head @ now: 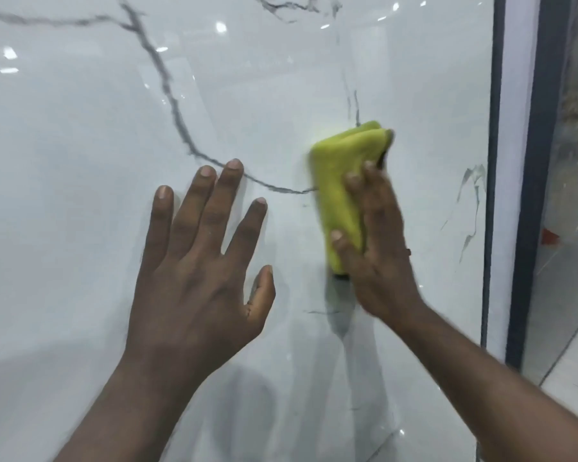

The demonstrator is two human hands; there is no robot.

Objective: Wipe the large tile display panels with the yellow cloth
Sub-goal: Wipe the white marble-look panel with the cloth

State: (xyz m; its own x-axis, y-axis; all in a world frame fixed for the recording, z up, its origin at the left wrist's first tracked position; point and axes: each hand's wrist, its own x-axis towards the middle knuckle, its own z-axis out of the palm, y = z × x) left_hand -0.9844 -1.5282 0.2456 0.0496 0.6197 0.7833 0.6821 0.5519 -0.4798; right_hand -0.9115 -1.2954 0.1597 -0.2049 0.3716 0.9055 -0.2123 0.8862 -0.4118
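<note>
Wiping mid-panel | right hand [374, 241] grips yellow cloth [339, 181] against tile panel [80, 128] | left hand [197, 261] splayed flat, bracing | progress unclear (gloss hides wiped areas); other panels likely remain

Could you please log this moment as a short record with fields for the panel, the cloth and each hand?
panel: glossy white tile panel with dark grey veins, upright, dark frame on its right edge
cloth: yellow cloth, folded, pressed on the panel
right hand: right hand holds the cloth against the panel, blurred
left hand: left hand open, fingers spread, flat at the panel, holds nothing
floor: pale tiled floor at lower right
</note>
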